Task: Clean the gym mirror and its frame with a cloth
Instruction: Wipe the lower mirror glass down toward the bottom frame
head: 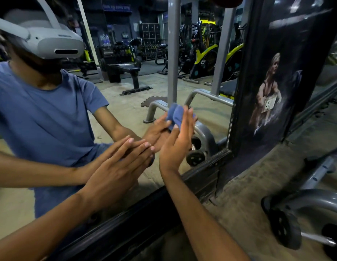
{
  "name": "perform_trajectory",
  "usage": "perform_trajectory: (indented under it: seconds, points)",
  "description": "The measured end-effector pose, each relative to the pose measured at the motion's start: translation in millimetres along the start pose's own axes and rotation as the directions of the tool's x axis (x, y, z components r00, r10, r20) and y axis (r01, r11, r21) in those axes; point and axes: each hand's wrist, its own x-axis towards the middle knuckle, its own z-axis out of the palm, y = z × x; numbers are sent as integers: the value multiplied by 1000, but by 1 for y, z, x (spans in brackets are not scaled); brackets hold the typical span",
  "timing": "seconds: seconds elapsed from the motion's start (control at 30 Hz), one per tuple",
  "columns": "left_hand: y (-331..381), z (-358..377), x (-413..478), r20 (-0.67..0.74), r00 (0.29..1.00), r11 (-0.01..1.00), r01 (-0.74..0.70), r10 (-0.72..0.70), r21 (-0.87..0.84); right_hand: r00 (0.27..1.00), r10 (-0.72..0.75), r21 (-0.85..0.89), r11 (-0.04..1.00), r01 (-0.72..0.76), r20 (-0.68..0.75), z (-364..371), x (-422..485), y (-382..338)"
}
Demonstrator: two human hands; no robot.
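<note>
Pressing: my right hand [176,146], fingers straight and together, palm toward the glass, holds the blue cloth [175,114] flat against the mirror [126,102]. No curl round the cloth shows; it is trapped between straight fingers and glass, bunched at the fingertips and poking out above them.

Item, cloth: folded wad, low on the mirror, near its lower right corner.

Item, left hand [115,172]: beside the right hand, on its left and slightly lower, fingers straight and spread, tips on or just off the glass; contact cannot be told. It holds nothing.

Item, frame [205,167]: dark bottom rail runs just below both wrists, slanting up to the right; its upright side stands to the right of the cloth, near it. The rail's long axis lies across my forearms.

Judgement: the right hand is the working one and nearer the corner, so the frame lies down and right of the grip.

Item, outward: a poster [267,91] beyond the upright; gym machine legs [305,200] on the floor at right.
</note>
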Motion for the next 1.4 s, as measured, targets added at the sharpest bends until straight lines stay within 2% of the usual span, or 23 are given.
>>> perform_trajectory:
  seconds: [0.1, 0.17, 0.23, 0.3, 0.37, 0.5, 0.6, 0.67, 0.77, 0.87, 1.0, 1.07, 1.13, 1.23, 1.4]
  points:
    - [-4, -2, -8, -18, 999, 999, 50, -50, -19, 934, -278, -33, 956, 292, 223, -8, -37, 6]
    - [1, -1, -14, -14, 998, 998, 58, -58, -6, 903, -308, -85, 934, 346, 299, -25, -67, 38]
    - [15, 2, -21, -8, 999, 999, 50, -50, -1, 940, -204, -109, 964, 241, 272, -43, -86, 72]
    - [32, 7, -31, 14, 1000, 1000, -2, 2, 2, 979, -12, -138, 990, 41, 204, -58, -105, 91]
    - [47, 10, -42, 74, 997, 999, -28, 29, -19, 978, 158, -193, 972, -131, 135, -64, -120, 94]
    - [59, 11, -52, 113, 993, 998, 30, -24, -53, 970, 241, -191, 953, -235, 6, -65, -104, 102]
    - [53, 6, -58, 91, 995, 999, 35, -32, -31, 927, 346, -184, 911, -369, -146, -63, -49, 112]
    - [45, 4, -64, 95, 995, 999, 39, -36, -34, 908, 378, -171, 897, -408, -180, -60, -35, 105]
    - [40, 3, -67, 108, 994, 1000, 13, -14, 4, 980, 192, -191, 961, -200, -59, -53, -69, 83]
    - [33, -5, -59, 108, 993, 999, 38, -39, 8, 996, 27, -161, 987, -13, 85, -47, -99, 59]
    - [-2, -20, -46, 36, 995, 995, 93, -94, 26, 996, -84, -78, 993, 87, 36, -23, -52, 15]
    - [-20, -22, -43, -13, 991, 991, 135, -135, 3, 986, -160, -58, 985, 162, 36, -10, -33, -9]
    - [-30, -20, -43, -57, 986, 986, 156, -159, -50, 958, -260, -75, 960, 270, 120, -4, -36, -20]
    - [-18, -20, -47, -55, 984, 984, 163, -168, -75, 873, -406, -121, 885, 449, 269, -13, -67, -5]
    - [47, -5, -69, 40, 980, 968, 201, -197, -151, 841, -381, -168, 867, 469, 384, -54, -105, 51]
